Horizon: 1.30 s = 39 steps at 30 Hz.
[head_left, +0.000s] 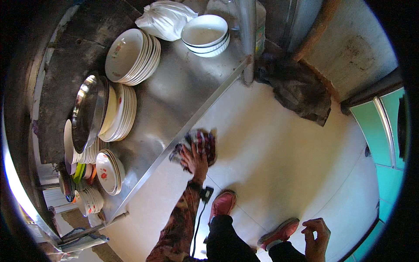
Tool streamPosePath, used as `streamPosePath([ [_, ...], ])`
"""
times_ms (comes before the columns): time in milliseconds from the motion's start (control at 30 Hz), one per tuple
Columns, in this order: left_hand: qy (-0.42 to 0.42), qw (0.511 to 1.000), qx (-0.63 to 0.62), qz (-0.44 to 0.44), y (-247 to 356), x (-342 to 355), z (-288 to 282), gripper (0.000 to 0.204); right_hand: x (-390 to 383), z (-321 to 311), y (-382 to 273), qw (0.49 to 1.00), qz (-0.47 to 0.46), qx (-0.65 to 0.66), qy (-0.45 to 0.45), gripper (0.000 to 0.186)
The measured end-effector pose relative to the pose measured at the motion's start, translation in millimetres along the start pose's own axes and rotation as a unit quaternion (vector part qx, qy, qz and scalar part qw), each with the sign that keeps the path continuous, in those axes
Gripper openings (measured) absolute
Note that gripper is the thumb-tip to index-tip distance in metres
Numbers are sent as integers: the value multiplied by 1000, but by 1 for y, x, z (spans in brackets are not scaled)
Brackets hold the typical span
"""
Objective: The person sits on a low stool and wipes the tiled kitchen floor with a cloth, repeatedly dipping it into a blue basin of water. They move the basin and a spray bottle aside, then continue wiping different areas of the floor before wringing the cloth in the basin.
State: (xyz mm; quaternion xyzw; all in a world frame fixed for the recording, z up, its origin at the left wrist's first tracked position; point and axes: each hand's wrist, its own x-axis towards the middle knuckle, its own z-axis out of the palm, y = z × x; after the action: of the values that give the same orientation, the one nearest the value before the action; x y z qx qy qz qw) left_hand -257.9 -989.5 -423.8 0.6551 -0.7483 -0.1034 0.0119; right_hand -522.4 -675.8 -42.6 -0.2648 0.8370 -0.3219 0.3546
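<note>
My left hand [196,162] is spread over a crumpled checked cloth [204,144], holding it at the front edge of a stainless steel shelf [172,83]. A black cord with a small dark box runs by that wrist. My right hand [316,236] hangs at the lower right, fingers loosely bent and apart, with nothing visible in it. On the shelf are several stacks of white plates [125,109], more plates [124,56] behind them, flowered dishes [106,172], a steel basin [80,113] on its side, white bowls [204,32] and a white plastic bag [161,19].
My feet in red shoes [222,203] stand on pale floor tiles [279,161]. A crumpled dark sheet [301,91] lies by the wall at the upper right. A metal post [248,43] rises at the shelf's corner. A teal cabinet [366,126] with a bar handle stands at the right.
</note>
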Motion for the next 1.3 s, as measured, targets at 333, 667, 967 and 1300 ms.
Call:
streamPosePath([
  [333,13,1000,7,-8,65,60,14,69,13,14,-1,997,43,23,-51,12],
  [667,-30,973,-2,229,98,79,16,69,8,49,-9,998,18,-23,-51,14],
  [967,-10,978,39,204,-22,-4,11,60,-1,63,1,996,38,-37,-67,16],
  [1300,16,978,35,-204,-338,-135,7,65,-28,58,24,997,38,-44,-57,15],
])
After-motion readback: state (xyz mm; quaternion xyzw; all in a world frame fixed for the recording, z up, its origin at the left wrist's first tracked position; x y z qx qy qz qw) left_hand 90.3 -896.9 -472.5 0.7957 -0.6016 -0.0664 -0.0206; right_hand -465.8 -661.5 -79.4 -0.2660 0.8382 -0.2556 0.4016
